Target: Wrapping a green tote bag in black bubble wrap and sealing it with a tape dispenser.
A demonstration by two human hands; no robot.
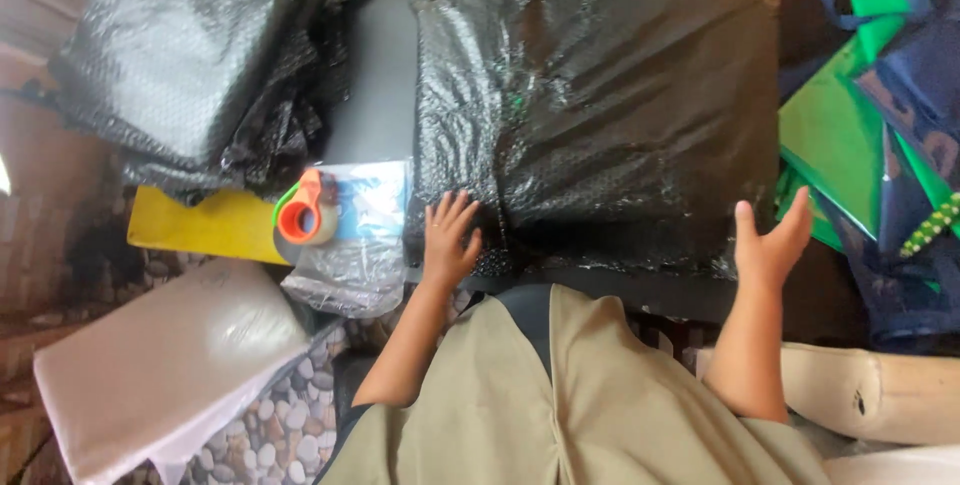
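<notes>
A large parcel wrapped in black bubble plastic point(610, 105) lies on a dark table point(375, 95) in front of me. My left hand point(450, 240) rests flat on the parcel's near left corner, fingers spread. My right hand point(772, 240) hovers open at the parcel's near right corner, palm turned inward, holding nothing. An orange and green tape dispenser point(305, 210) sits on a clear plastic packet point(355, 245) just left of my left hand.
A second black bubble-wrapped bundle point(175, 55) lies at the far left. A yellow board point(200, 225) pokes out beneath it. A white padded packet point(150, 365) lies on the pebble floor at lower left. Green and blue bags point(880, 125) pile up at the right.
</notes>
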